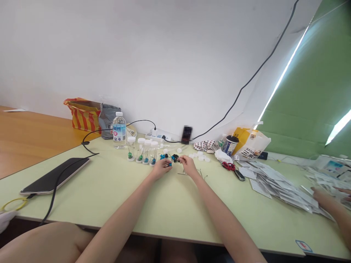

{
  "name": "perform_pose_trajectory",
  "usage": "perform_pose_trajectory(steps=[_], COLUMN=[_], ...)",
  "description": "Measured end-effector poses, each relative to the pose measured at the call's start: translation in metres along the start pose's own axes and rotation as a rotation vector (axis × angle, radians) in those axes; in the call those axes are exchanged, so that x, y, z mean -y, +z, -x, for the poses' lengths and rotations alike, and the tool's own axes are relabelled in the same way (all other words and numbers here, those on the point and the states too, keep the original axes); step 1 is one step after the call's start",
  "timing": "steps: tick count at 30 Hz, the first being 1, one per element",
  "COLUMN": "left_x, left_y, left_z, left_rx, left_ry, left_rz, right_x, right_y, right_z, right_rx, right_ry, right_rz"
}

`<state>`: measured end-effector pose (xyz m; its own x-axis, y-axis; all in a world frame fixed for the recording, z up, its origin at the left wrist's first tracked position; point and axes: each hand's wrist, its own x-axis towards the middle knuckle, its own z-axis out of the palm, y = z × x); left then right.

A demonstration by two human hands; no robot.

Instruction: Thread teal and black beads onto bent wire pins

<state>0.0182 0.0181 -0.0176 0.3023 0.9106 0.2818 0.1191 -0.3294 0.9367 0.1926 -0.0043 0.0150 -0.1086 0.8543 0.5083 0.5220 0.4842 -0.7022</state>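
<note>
My left hand [161, 168] is closed, fingertips pinched on a small blue piece [170, 164] whose kind is too small to tell. My right hand [188, 164] is closed too, thumb and finger pressed together beside several small black pieces [174, 157]; whatever it pinches is too small to make out. More small blue pieces [162, 156] lie just beyond the left hand. Thin metal rods [202, 174] are spread under and beside the right hand. Left of the hands, several clear vials [146, 155] with white ends stand in a group, green or blue pieces on thin stems inside them.
Round white caps [201, 157] lie right of the hands. A water bottle [119, 131] and a dark tablet-like device [56, 175] with a cable are at left. Keys [239, 175] and a pile of white paper slips [276, 186] lie at right, where another person's hand [325, 201] works.
</note>
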Motion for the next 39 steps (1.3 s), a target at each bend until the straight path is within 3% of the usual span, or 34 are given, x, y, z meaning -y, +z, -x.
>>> perform_pose_trajectory(steps=[3,7,12,28,32,39], left_x=[-0.001,-0.006,-0.012,-0.016,-0.017,-0.023], left_y=[0.0,-0.001,-0.001,-0.002,-0.002,-0.002], left_z=[0.001,0.003,0.005,0.007,0.007,0.01], left_rx=[0.021,0.039,0.027,0.09,0.106,0.14], left_ry=[-0.002,0.018,0.002,0.035,0.079,0.009], left_rz=[-0.002,-0.03,-0.015,-0.023,-0.004,0.0], right_x=[0.002,0.001,0.003,0.002,0.001,-0.001], right_y=[0.004,0.011,0.011,0.015,0.018,0.017], right_z=[-0.002,-0.003,0.0,0.001,0.001,0.0], right_rx=[-0.081,-0.03,0.046,0.05,0.048,-0.018], right_ry=[0.06,0.223,0.29,0.357,0.311,0.17], right_rz=[-0.284,-0.663,-0.847,-0.752,-0.661,-0.43])
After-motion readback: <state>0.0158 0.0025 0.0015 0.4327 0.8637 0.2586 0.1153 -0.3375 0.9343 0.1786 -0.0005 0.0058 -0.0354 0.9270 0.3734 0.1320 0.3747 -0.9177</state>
